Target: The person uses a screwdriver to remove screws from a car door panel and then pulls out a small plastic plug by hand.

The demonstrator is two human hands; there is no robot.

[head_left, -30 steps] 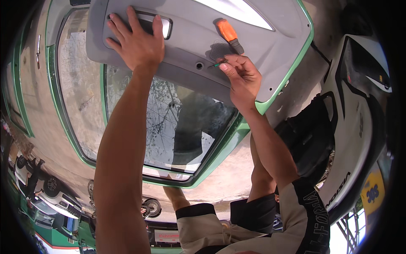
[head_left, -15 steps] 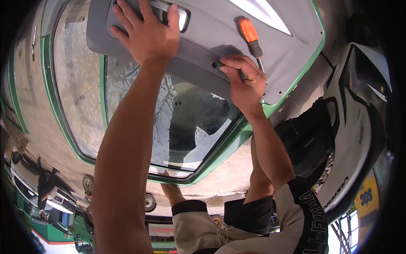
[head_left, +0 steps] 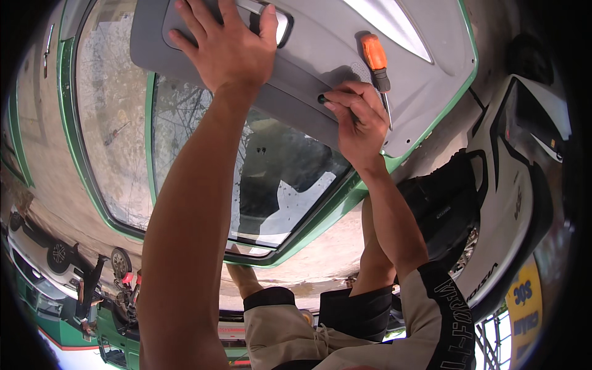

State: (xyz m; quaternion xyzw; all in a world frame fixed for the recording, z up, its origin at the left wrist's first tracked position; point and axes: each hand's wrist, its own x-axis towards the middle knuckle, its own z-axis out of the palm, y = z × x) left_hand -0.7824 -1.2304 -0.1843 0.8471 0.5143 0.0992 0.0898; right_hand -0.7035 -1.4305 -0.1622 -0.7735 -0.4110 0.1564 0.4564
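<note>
A grey plastic door panel lies over a green vehicle door with a glass window. My left hand rests flat on the panel, fingers spread, beside the silver-rimmed door handle recess. Over the panel's lower ledge, my right hand has thumb and forefinger pinched on a small dark-green piece. That piece sits at a dark round spot on the ledge; its exact kind is too small to make out. Just above this hand, a screwdriver with an orange and black handle lies on the panel.
On the right stands a white and black motorbike with a black bag-like cover close to my right forearm. The green door edge runs under that arm. Parked vehicles and a person are at the far lower left.
The door, panel and screwdriver have shifted slightly right in the picture. My left hand stays on the panel, and my right fingers remain pinched at the same spot on the ledge.
</note>
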